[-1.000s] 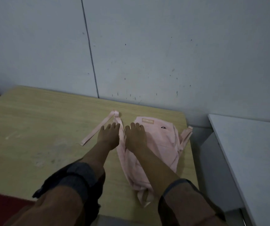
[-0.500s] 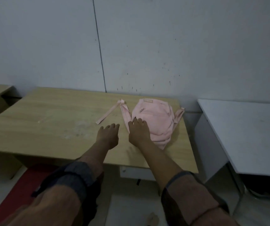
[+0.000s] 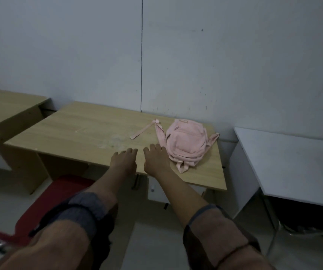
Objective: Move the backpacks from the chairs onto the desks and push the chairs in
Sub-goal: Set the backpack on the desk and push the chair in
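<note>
The pink backpack [image 3: 185, 144] is laid flat on the wooden desk [image 3: 82, 133], toward the desk's far right corner, close to the wall [image 3: 195, 65]. It is seen collapsed and wrinkled, so it is judged to be nearly empty, light and soft, with no stiffness of its own; if lifted by the body it would be expected to sag and fold. One thin strap [image 3: 143, 131] is stretched out on the desk to the left of the backpack, another strap [image 3: 212, 140] is draped at its right edge, and a fold of fabric is trailed off its near end. Should it need shifting, the top edge by the small label or the gathered straps would be judged the best places to take hold.

The right hand [image 3: 155, 162] is held just beside the backpack's near left edge, fingers straight and spread, nothing grasped; whether the fingertips touch the fabric cannot be told. The left hand [image 3: 124, 163] is held further left of the backpack over the desk's near edge, likewise flat and empty.

A red chair seat [image 3: 59, 193] is seen below and left of the backpack, not yet pushed under the desk. A white desk [image 3: 293, 162] is set to the backpack's right, a second wooden desk [image 3: 4, 108] well to its left.
</note>
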